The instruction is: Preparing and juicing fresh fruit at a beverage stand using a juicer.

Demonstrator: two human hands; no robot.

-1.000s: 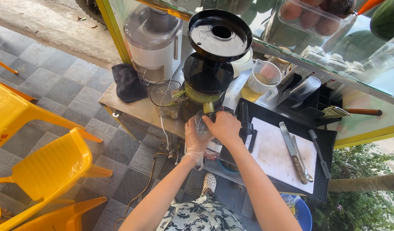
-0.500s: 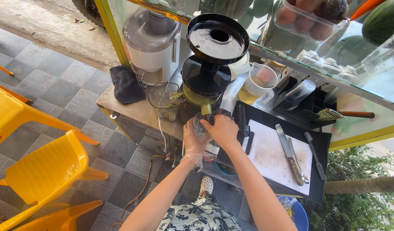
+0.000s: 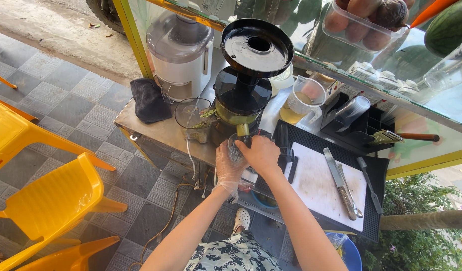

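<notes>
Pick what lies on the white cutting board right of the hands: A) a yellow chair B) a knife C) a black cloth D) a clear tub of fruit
B: a knife lies lengthwise on the white cutting board, while both hands, left and right, hold a small glass under the juicer spout, off the board.

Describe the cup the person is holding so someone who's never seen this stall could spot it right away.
Find the tall black juicer in the middle of the steel counter. Directly under its spout, both hands meet: the gloved left hand and the bare right hand hold a small clear cup. Unlike the handled measuring jug behind, it is plain and held off the counter.
</notes>
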